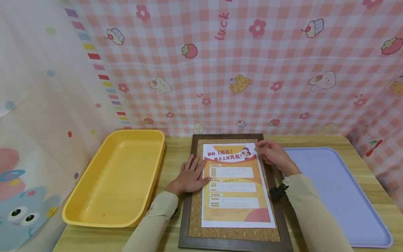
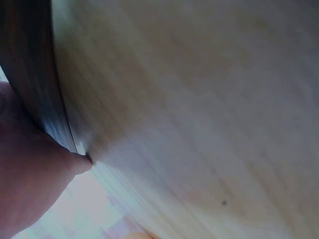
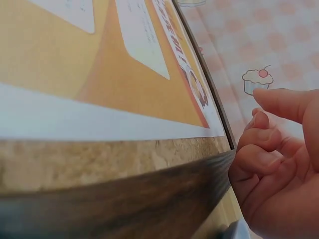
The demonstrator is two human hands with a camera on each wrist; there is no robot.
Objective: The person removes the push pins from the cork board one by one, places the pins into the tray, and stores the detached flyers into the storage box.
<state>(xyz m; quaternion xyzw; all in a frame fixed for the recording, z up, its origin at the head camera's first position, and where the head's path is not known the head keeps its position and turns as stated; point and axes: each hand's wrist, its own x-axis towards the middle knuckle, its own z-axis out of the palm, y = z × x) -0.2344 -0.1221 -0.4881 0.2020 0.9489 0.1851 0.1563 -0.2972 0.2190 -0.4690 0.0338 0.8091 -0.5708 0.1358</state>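
Observation:
A printed poster (image 1: 233, 189) in orange and white lies flat on a cork board (image 1: 195, 224) with a dark wooden frame (image 1: 233, 242). My left hand (image 1: 190, 175) rests with spread fingers across the board's left side, its fingertips and thumb touching the sheet's left margin. In the left wrist view, part of that hand (image 2: 35, 174) shows beside the dark frame edge. At the poster's upper right corner is my right hand (image 1: 275, 155). Its fingers (image 3: 264, 159) are curled in the right wrist view, and no held thing can be made out there.
A deep yellow tray (image 1: 154, 182) stands left of the board on the wood-grain table (image 1: 171, 154). On the right lies a shallow pale lilac tray (image 1: 337, 196), partly behind the right sleeve (image 1: 310, 206). A pink checked curtain (image 1: 214, 70) hangs behind the table.

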